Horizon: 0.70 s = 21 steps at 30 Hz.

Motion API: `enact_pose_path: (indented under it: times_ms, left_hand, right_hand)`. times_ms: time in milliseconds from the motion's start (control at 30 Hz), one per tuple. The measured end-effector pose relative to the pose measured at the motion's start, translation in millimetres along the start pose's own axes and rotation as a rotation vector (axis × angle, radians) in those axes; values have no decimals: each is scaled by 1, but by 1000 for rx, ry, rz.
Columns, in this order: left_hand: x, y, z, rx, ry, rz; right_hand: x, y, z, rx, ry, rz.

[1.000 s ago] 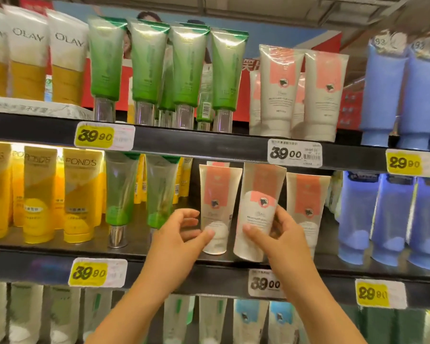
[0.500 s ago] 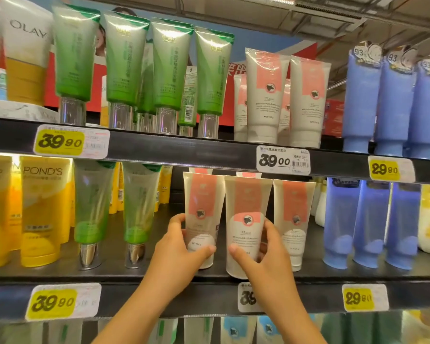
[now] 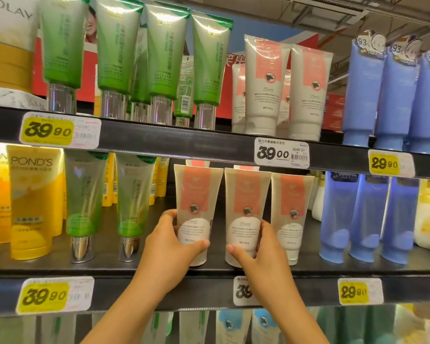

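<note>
Each hand hides the lower part of its tube: left hand (image 3: 169,247) on the left pink tube (image 3: 196,194), right hand (image 3: 261,256) on the middle pink tube (image 3: 245,194). The right wrist covers half the white price tag (image 3: 241,291).

"POND'S" on yellow tube (image 3: 32,202), "39.00" on tag (image 3: 281,153)

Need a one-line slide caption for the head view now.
Left hand grips the left pink-and-white tube and right hand the middle tube, both upright on the dark shelf beside a third tube.
</note>
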<state>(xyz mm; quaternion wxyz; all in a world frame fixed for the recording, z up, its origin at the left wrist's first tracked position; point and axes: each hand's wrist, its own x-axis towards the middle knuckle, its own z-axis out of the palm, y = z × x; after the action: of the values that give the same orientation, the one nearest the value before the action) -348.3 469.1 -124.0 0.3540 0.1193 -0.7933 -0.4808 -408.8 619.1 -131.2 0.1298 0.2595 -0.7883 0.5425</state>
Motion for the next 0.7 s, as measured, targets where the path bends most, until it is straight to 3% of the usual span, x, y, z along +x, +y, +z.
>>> enact_pose_path:
  times_ms: [400,700]
  left_hand:
    - [-27,13,-12,-85,-18,-11]
    - [-66,32,-18,-397,-51,-62]
  right_hand:
    - [6,-4,1,-88,1,2]
    - [-5,-11,-14,-52,19,-68]
